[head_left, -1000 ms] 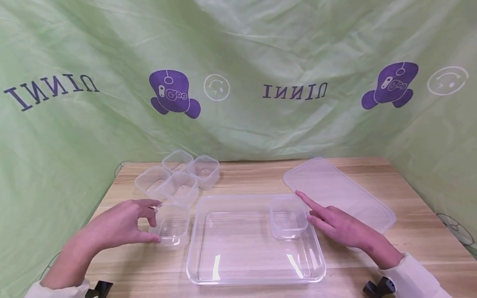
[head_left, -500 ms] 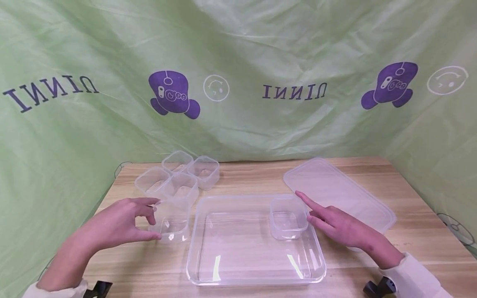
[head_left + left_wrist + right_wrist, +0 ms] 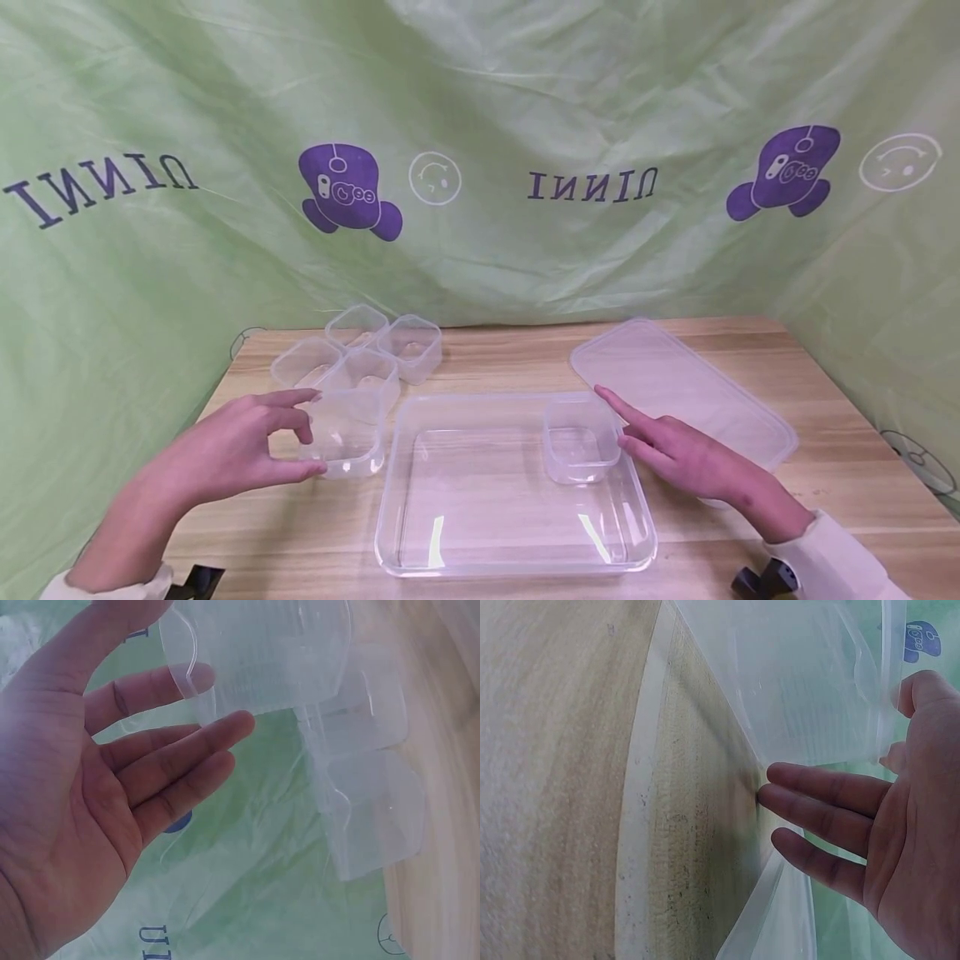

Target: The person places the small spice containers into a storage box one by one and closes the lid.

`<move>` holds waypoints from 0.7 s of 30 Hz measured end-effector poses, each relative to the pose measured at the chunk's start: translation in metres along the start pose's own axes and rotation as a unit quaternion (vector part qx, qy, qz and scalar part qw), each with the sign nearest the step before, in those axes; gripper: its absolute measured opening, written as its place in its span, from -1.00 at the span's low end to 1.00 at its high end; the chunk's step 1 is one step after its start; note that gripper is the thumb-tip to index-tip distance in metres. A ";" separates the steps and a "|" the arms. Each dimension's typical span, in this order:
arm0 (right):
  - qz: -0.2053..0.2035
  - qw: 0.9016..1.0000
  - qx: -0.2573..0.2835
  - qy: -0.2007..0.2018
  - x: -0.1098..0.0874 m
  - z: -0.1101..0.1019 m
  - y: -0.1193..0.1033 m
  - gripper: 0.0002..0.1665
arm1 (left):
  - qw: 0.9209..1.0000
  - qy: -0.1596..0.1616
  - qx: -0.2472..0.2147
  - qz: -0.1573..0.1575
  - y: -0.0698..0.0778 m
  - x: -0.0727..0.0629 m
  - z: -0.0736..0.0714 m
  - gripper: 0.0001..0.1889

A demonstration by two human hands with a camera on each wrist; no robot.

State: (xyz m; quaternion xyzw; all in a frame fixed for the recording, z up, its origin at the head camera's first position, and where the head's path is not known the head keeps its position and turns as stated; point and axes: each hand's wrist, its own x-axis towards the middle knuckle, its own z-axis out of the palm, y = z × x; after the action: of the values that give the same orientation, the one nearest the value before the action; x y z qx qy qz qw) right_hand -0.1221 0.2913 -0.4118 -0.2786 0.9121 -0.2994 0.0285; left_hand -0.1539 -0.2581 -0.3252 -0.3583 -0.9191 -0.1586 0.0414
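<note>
My left hand [image 3: 240, 446] pinches a small clear plastic container [image 3: 348, 462] by its left side, thumb in front and index finger behind. In the left wrist view, that container [image 3: 262, 652] is at the top and the other fingers [image 3: 180, 765] extend loosely below it. Right of it stands a large clear rectangular box [image 3: 517, 571], with another small container [image 3: 581, 473] in its back right corner. My right hand [image 3: 675, 450] is at the box's right wall, index finger stretched along the corner. The right wrist view shows its other fingers [image 3: 825, 799] fairly straight beside the box.
Several more small clear containers [image 3: 411, 354] stand grouped at the back left of the wooden table [image 3: 495, 358]. A large translucent lid [image 3: 675, 375] lies at the back right, partly behind the right hand. Green printed cloth [image 3: 480, 258] hangs around the table.
My left hand has raised the small container slightly, so it now overlaps the containers behind it more. The right hand has stayed in place.
</note>
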 end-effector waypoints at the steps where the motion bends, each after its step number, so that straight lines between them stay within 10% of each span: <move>1: 0.000 1.000 0.000 0.000 0.000 0.000 0.000 -0.25 | 1.000 0.002 -0.001 0.002 0.000 0.000 -0.001 -0.73; 21: -0.001 1.000 -0.003 -0.002 0.001 -0.001 -0.001 -0.25 | 0.999 0.028 0.018 0.028 0.013 0.007 -0.012 -0.73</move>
State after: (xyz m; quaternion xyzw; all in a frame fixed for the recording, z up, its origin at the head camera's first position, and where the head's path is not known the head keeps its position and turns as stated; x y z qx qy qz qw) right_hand -0.1221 0.2906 -0.4101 -0.2797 0.9129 -0.2959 0.0289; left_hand -0.1503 -0.2486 -0.3090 -0.3787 -0.9098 -0.1511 0.0778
